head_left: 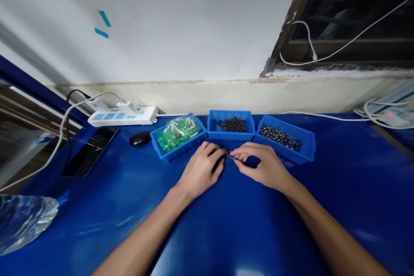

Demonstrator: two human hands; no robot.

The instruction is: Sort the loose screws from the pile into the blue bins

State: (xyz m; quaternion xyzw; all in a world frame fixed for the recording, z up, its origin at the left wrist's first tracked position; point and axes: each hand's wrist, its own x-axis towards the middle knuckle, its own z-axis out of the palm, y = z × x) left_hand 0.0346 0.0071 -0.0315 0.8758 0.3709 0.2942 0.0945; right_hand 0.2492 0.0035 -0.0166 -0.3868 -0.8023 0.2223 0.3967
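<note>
Over the blue table, my left hand (202, 170) and my right hand (267, 167) almost meet at the fingertips. Between them is a small metal piece (231, 156), dark at one end and silvery along the rest, like a screw. Thumb and fingers of my right hand pinch its right side. My left fingers are curled together at its dark end; what they grip is mostly hidden. Just beyond the hands stand three blue bins. Dark screws (233, 124) lie in the middle bin (230, 136), and small black-and-silver metal pieces (280, 136) in the right bin (305, 141).
In the left bin (181, 152) are green plastic packets (179, 133) with silvery pieces. A black mouse (140, 139), a phone-like dark slab (90, 152) and a white power strip (124, 116) sit farther left. A clear bottle (27, 220) lies at the near left. The wall (194, 95) rises behind.
</note>
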